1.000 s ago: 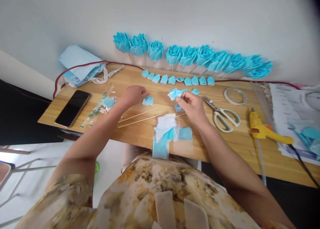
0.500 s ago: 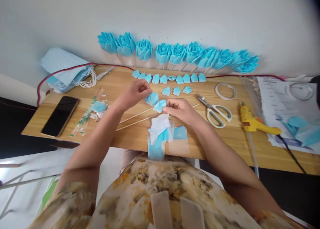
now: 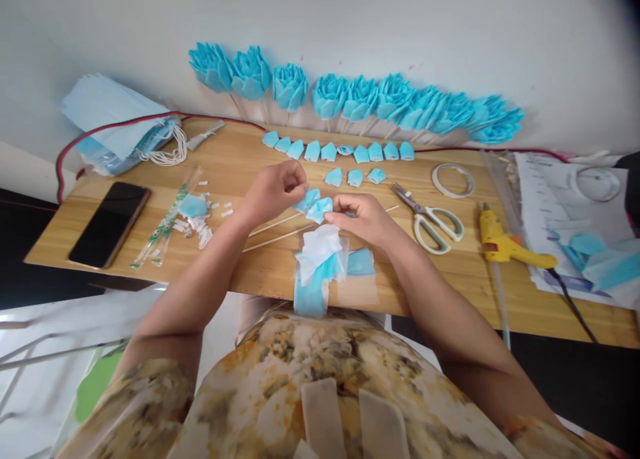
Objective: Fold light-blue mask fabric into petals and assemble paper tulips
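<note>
My right hand (image 3: 364, 217) pinches a small light-blue petal of mask fabric (image 3: 319, 210) between thumb and forefinger. Right beside it, my left hand (image 3: 279, 191) has its fingers curled into a pinch. Another blue fabric piece (image 3: 310, 197) shows at the left fingertips; whether they grip it is hidden. Thin wooden sticks (image 3: 280, 239) lie under the hands. Closer to me is a heap of white and blue fabric scraps (image 3: 320, 253). Beyond the hands, several folded blue petals (image 3: 329, 152) lie in a row, with three more petals (image 3: 355, 177) before it.
Blue fabric roses on sticks (image 3: 290, 87) lean along the wall. On the right are scissors (image 3: 430, 222), a tape roll (image 3: 453, 181) and a yellow glue gun (image 3: 505, 242). On the left are a phone (image 3: 110, 224), a bag of masks (image 3: 120, 129) and small scraps (image 3: 194, 207).
My left hand has come slightly right and down, nearer the right hand. The two blue pieces at my fingertips now overlap more. The view has shifted a little.
</note>
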`<move>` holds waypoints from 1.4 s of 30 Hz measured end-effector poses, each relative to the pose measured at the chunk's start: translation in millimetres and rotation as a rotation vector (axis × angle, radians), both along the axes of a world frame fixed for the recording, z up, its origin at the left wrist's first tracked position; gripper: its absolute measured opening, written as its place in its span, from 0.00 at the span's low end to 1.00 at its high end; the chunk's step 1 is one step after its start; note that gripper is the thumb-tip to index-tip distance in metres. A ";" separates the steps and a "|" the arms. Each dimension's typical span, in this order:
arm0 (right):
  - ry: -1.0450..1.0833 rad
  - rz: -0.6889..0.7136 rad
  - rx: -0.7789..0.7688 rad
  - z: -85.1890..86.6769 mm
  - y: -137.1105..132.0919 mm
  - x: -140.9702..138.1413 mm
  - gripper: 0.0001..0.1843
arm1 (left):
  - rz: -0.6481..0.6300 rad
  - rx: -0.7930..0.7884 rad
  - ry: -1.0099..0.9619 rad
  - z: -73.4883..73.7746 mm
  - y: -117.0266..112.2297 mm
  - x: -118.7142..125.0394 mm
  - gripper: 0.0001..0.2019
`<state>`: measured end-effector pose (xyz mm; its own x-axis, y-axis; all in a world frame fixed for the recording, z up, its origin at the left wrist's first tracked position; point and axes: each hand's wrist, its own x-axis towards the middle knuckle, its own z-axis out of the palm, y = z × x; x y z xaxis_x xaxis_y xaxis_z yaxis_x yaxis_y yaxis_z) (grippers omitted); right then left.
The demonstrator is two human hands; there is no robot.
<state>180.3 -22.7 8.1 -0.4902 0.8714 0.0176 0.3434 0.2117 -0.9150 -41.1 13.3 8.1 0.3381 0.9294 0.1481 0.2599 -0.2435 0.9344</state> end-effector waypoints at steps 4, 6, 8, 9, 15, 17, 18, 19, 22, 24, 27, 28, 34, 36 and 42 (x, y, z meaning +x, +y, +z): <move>-0.026 -0.007 -0.007 -3.0 1.0 -0.3 0.17 | -0.023 -0.008 -0.026 -0.3 -0.2 -0.3 0.05; -0.037 -0.021 -0.013 -4.0 1.4 -0.4 0.17 | -0.045 -0.035 -0.051 -1.4 0.1 -0.1 0.06; -0.041 -0.027 -0.017 -4.2 1.5 -0.5 0.16 | -0.060 -0.072 -0.076 -2.8 0.5 0.5 0.06; -0.041 -0.030 -0.016 -4.0 1.5 -0.7 0.17 | -0.065 -0.088 -0.092 -3.3 0.7 1.0 0.07; -0.037 -0.070 0.007 -2.9 1.6 -2.7 0.16 | -0.077 -0.092 -0.156 0.6 -3.6 5.2 0.17; -0.032 -0.096 0.008 -3.4 2.2 -3.2 0.16 | -0.088 -0.115 -0.151 3.2 -7.1 6.1 0.20; -0.028 -0.109 0.009 -3.9 2.6 -3.2 0.16 | -0.095 -0.138 -0.161 4.0 -8.6 6.4 0.22; -0.024 -0.124 0.013 -4.4 3.1 -3.0 0.15 | -0.101 -0.164 -0.184 4.1 -9.7 6.5 0.24; -0.008 -0.168 0.033 -5.9 4.5 -1.9 0.15 | -0.144 -0.225 -0.264 -0.1 -9.6 6.5 0.30; 0.000 -0.187 0.039 -6.8 5.1 -1.3 0.16 | -0.184 -0.221 -0.281 -5.3 -7.2 6.3 0.35; 0.010 -0.204 0.053 -7.8 5.7 -1.3 0.16 | -0.222 -0.154 -0.272 -12.9 -3.7 6.6 0.40; 0.010 -0.209 0.057 -8.0 5.8 -1.5 0.16 | -0.227 -0.128 -0.269 -14.8 -3.0 6.9 0.40; -0.019 -0.218 0.052 -8.4 5.7 -2.6 0.15 | -0.179 -0.069 -0.232 -20.9 -3.3 10.5 0.41; -0.024 -0.212 0.043 -8.3 5.2 -3.1 0.15 | -0.158 -0.066 -0.223 -22.4 -3.7 11.5 0.41; -0.020 -0.188 0.009 -4.4 3.3 -3.0 0.16 | -0.111 -0.059 -0.207 -25.2 -5.0 13.6 0.40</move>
<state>177.3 -19.4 3.7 -0.3187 0.9477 0.0182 0.3956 0.1505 -0.9060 -27.5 8.4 -17.1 0.4067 0.8973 0.1717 0.0358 -0.2035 0.9784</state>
